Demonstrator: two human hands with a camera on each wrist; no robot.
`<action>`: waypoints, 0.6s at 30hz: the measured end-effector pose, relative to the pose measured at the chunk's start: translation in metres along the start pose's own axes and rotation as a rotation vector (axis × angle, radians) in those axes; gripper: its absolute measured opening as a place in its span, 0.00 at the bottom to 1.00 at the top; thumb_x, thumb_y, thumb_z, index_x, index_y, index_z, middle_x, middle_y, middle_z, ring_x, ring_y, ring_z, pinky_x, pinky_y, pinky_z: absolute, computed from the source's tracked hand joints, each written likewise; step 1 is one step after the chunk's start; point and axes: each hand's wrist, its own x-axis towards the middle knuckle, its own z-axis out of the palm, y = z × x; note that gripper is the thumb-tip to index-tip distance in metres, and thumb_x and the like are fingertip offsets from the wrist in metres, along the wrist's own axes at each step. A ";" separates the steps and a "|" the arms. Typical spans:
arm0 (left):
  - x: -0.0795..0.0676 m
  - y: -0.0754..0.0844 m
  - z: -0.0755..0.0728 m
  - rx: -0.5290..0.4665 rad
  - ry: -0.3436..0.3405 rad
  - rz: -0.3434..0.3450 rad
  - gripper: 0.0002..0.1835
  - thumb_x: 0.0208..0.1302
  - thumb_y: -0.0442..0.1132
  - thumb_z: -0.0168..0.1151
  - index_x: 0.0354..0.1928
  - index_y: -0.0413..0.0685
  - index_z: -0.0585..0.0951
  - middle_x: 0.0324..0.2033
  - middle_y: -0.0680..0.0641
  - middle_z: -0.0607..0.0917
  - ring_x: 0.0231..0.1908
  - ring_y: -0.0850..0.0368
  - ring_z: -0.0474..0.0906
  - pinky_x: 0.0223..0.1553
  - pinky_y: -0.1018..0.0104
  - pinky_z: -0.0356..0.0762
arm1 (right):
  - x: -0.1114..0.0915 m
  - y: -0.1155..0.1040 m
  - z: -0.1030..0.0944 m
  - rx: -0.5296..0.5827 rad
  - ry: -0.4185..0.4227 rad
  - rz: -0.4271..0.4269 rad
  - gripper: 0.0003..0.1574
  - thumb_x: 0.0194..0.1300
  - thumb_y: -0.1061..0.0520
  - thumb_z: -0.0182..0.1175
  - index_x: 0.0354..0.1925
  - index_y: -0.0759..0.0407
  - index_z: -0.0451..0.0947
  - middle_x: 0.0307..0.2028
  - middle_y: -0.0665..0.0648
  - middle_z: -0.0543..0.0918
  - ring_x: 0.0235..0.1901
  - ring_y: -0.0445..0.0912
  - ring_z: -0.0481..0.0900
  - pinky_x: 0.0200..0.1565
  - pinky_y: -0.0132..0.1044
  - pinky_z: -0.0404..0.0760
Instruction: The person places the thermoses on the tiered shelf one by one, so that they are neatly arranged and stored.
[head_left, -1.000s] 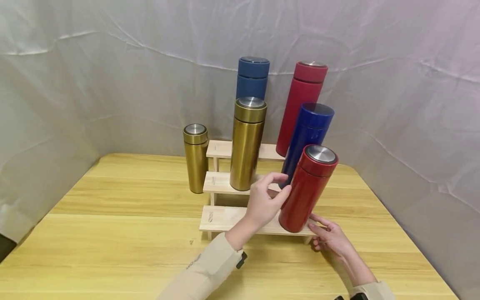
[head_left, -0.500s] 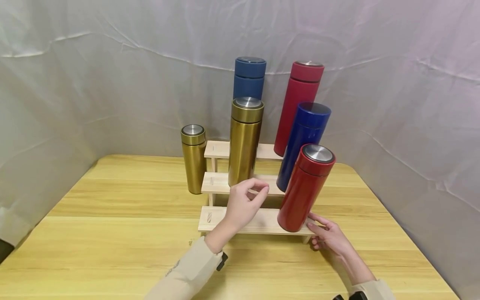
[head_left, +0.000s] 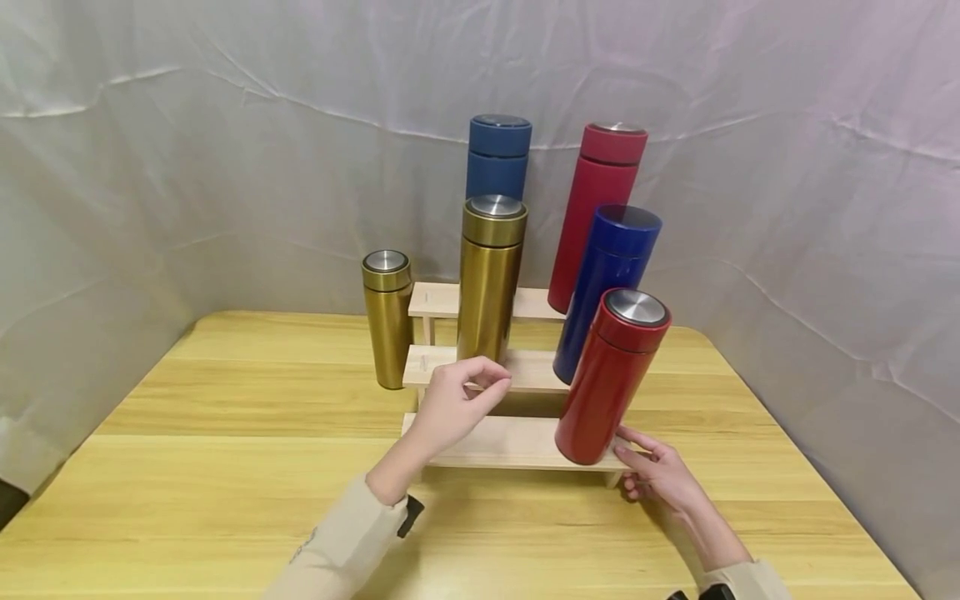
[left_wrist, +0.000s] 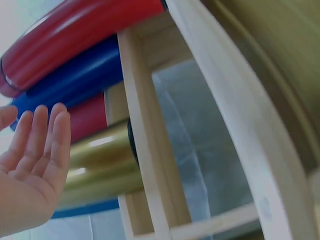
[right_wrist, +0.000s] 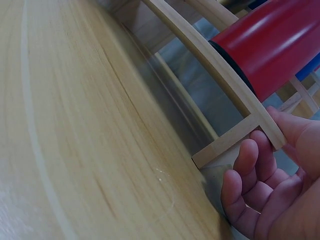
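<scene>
A three-tier wooden display stand (head_left: 510, 442) carries several thermos flasks. My right hand (head_left: 660, 475) grips the right end of its lowest shelf; in the right wrist view the thumb lies along the plank's end and the fingers bend below it, by the leg (right_wrist: 225, 142). Beside that hand, a glossy red flask (head_left: 611, 383) stands on this shelf. My left hand (head_left: 453, 404) holds nothing. It hovers over the lowest shelf's left part, before the gold flask (head_left: 491, 283) on the middle shelf; its fingers look relaxed in the left wrist view (left_wrist: 37, 165).
A dark blue flask (head_left: 609, 283) stands at the middle shelf's right. A matte red flask (head_left: 596, 208) and a blue flask (head_left: 498, 158), partly hidden, stand at the back. A smaller gold flask (head_left: 390, 333) is on the table (head_left: 225, 467), left of the stand. Grey curtains (head_left: 262, 192) surround the table.
My left hand has moved left, away from the glossy red flask, along the front of the stand. My right hand keeps its grip on the shelf end. The flasks stay on their shelves.
</scene>
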 end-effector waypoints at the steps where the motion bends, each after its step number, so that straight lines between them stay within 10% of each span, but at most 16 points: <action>1: 0.001 -0.006 -0.002 0.010 -0.015 0.000 0.04 0.57 0.31 0.60 0.33 0.36 0.80 0.28 0.45 0.83 0.30 0.54 0.78 0.30 0.66 0.77 | 0.000 0.000 0.000 0.002 0.000 0.000 0.15 0.63 0.57 0.55 0.46 0.38 0.71 0.18 0.51 0.75 0.17 0.39 0.73 0.22 0.31 0.76; 12: 0.002 -0.011 -0.046 0.160 -0.241 0.005 0.08 0.59 0.39 0.59 0.36 0.42 0.81 0.29 0.54 0.81 0.29 0.62 0.75 0.30 0.66 0.75 | 0.000 0.001 -0.001 0.003 -0.006 -0.004 0.15 0.63 0.56 0.54 0.45 0.37 0.72 0.18 0.51 0.75 0.17 0.39 0.72 0.22 0.32 0.76; 18: 0.003 -0.012 -0.063 0.187 -0.257 0.025 0.09 0.59 0.38 0.58 0.37 0.41 0.81 0.30 0.53 0.81 0.31 0.61 0.76 0.31 0.66 0.74 | 0.000 0.001 0.000 0.009 -0.003 -0.008 0.15 0.63 0.57 0.55 0.42 0.34 0.72 0.18 0.51 0.75 0.17 0.39 0.72 0.22 0.32 0.76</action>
